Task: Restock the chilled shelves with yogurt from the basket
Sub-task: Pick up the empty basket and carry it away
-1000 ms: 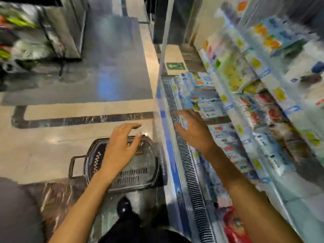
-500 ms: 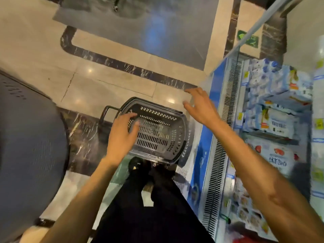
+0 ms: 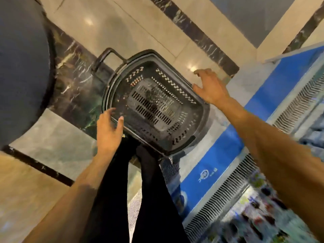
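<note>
1. Grey curved body (image 3: 21, 58): lg, dark, smooth. It is filling the upper-left of the view and overlapping the floor. What it is: cannot tell.
2. Floor (image 3: 43, 181): polished beige tiles w/ dark marble strips. It is carrying the basket and running up to the chiller's foot.
3. L hand (image 3: 108, 134): is hovering palm-down over the basket's near-left rim. Fingers are spreading loosely, slightly bent, gripping nothing. Whether the fingertips are touching the rim: cannot tell.
4. Basket (image 3: 191, 123): dark grey plastic, is sitting on the floor across a marble strip, just ahead of the person's feet and beside the chiller front. Its slotted btm is showing. Handle (image 3: 105, 56) is sticking out from the far-left end.
5. Legs (image 3: 149, 199): in black trousers, are standing at the basket's near edge, between the two forearms.
6. R hand (image 3: 210, 90): is reaching over the basket's far-right rim, fingers spread, thumb apart, holding nothing. Contact w/ rim: cannot tell.
7. Chiller (image 3: 228, 155): blue front panel w/ a small logo, is running diagonally along the floor's right edge.
8. Vent grille (image 3: 215, 202): slatted, pale, is lining the chiller's top lip.
9. Packs (image 3: 259, 218): blurred, multicoloured, are lying inside the chiller at lower right. Whether they are yogurt: cannot tell.
</note>
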